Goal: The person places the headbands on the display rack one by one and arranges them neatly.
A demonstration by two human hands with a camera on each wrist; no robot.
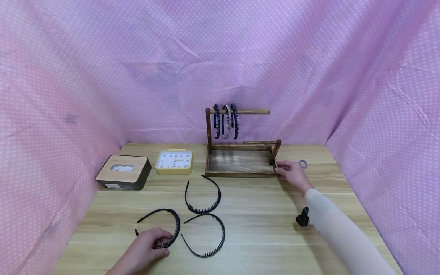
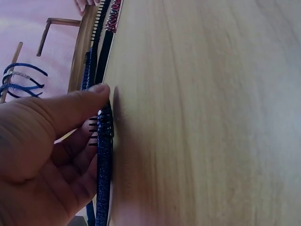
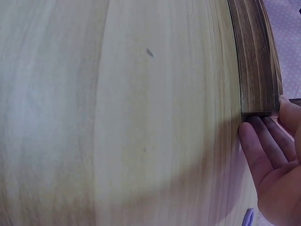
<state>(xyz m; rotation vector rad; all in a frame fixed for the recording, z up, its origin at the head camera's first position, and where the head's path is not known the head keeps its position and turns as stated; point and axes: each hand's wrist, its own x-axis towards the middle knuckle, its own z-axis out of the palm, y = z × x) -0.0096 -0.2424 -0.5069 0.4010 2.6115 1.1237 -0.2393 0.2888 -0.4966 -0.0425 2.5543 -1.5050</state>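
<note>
My left hand [image 1: 149, 244] pinches a black toothed headband [image 1: 177, 225] between thumb and fingers at the front left of the table. Close up in the left wrist view, this headband [image 2: 104, 179] looks dark and glittery, with comb teeth beside the thumb. Two more black headbands lie to its right, an upper headband [image 1: 219, 196] and a lower headband [image 1: 224, 231]. Farther back, my right hand [image 1: 292, 173] grips the right end of a brown wooden stand [image 1: 240, 174], its thumb over the tray's edge. Three headbands [image 1: 235, 122] hang from the stand's upper bar [image 1: 254, 112].
A tissue box [image 1: 137, 177] with a wooden top stands at the back left, beside a yellow clock [image 1: 174, 160] lying face up. Right of the stand lies a small purple ring [image 1: 303, 164]. Pink dotted cloth [image 1: 165, 76] encloses the table's back and sides.
</note>
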